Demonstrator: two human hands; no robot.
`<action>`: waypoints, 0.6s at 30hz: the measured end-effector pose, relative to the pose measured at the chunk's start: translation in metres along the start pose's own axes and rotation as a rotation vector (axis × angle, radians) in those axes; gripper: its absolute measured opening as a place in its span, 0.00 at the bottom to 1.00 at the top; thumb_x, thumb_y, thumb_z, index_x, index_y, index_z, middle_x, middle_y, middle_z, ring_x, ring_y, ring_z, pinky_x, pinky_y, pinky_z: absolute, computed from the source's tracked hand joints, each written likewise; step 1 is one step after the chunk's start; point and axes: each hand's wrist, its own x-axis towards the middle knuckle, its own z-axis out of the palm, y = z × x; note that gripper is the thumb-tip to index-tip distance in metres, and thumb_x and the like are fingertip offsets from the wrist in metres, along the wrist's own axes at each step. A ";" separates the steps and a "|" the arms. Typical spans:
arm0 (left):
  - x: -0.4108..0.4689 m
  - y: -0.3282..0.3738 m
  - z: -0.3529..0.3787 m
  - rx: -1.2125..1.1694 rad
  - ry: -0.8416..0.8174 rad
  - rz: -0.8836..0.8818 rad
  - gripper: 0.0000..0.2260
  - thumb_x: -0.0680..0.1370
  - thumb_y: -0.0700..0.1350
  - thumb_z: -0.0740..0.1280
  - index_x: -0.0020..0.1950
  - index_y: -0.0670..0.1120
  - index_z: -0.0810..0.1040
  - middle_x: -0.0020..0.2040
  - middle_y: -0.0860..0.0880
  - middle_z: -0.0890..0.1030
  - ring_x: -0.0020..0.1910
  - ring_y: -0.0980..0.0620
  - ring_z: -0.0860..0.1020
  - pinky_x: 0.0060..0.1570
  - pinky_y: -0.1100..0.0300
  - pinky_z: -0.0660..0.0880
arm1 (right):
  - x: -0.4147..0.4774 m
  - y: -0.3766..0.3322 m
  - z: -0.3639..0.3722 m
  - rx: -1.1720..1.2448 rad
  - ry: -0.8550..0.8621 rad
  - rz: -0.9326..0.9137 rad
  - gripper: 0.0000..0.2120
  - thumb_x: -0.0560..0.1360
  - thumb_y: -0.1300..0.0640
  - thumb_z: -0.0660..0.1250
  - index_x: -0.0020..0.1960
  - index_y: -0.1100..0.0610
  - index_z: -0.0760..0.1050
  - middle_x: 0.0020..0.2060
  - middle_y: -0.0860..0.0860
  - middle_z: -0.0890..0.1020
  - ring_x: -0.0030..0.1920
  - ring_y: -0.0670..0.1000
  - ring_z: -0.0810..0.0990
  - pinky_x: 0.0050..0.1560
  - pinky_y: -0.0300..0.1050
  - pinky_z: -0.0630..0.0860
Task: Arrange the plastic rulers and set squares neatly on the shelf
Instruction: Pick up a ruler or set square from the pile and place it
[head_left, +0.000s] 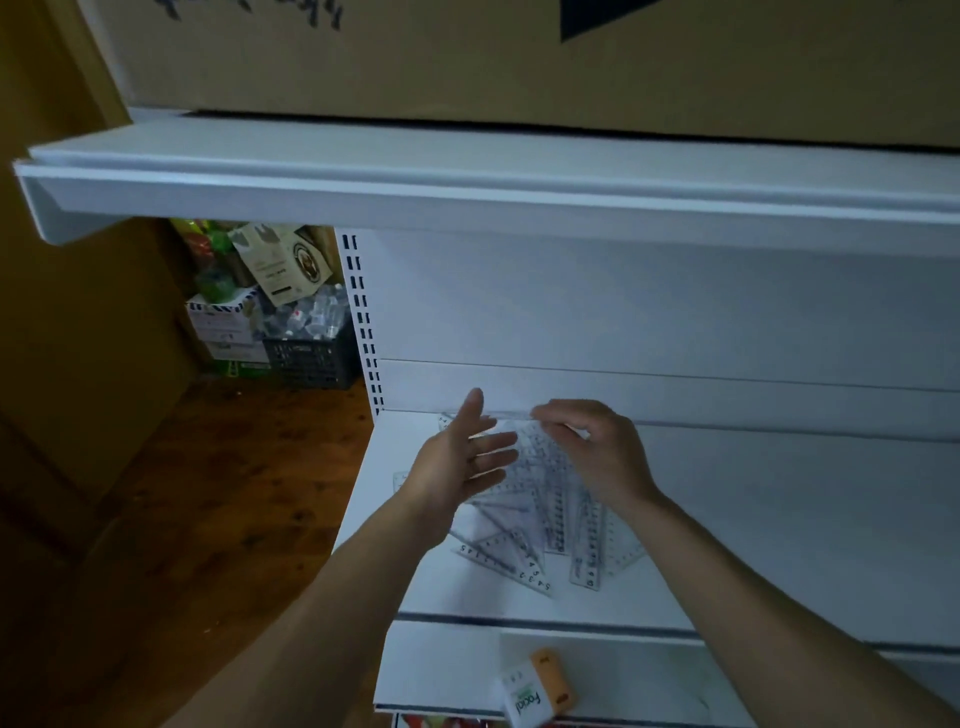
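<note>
A loose pile of clear plastic rulers and set squares (540, 525) lies on the white shelf (753, 545), near its left end. My right hand (592, 447) hovers over the back of the pile, its fingers curled and pinching the end of a clear ruler (511, 415) that runs along the shelf's back wall. My left hand (462, 457) is held above the pile's left side, palm turned right and fingers straight, its fingertips by the ruler's other end. Whether they touch the ruler I cannot tell.
A white upper shelf (467, 187) juts out overhead with a large cardboard box (519, 57) on it. A lower shelf holds a white and orange pack (535, 691). Left of the shelving are a wooden floor (208, 493), a dark crate (311, 358) and boxes.
</note>
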 end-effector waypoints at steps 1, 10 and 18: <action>-0.001 0.000 0.000 -0.056 -0.018 -0.010 0.20 0.78 0.60 0.62 0.61 0.47 0.75 0.55 0.48 0.83 0.53 0.51 0.82 0.55 0.56 0.77 | -0.004 0.000 0.000 -0.046 0.010 -0.066 0.09 0.75 0.59 0.69 0.51 0.49 0.83 0.49 0.36 0.80 0.55 0.36 0.76 0.56 0.27 0.68; -0.014 -0.022 0.004 -0.050 0.027 0.111 0.11 0.77 0.39 0.67 0.60 0.45 0.77 0.48 0.46 0.85 0.49 0.50 0.84 0.52 0.61 0.79 | -0.049 0.000 -0.021 -0.023 0.010 0.070 0.21 0.75 0.55 0.70 0.66 0.46 0.72 0.65 0.39 0.72 0.64 0.37 0.68 0.65 0.30 0.63; -0.023 -0.033 0.024 0.129 -0.040 0.201 0.09 0.77 0.39 0.68 0.56 0.45 0.79 0.48 0.47 0.85 0.49 0.49 0.83 0.52 0.57 0.79 | -0.069 -0.007 -0.049 0.427 0.079 0.461 0.02 0.75 0.59 0.69 0.46 0.55 0.80 0.37 0.49 0.85 0.36 0.45 0.80 0.36 0.37 0.74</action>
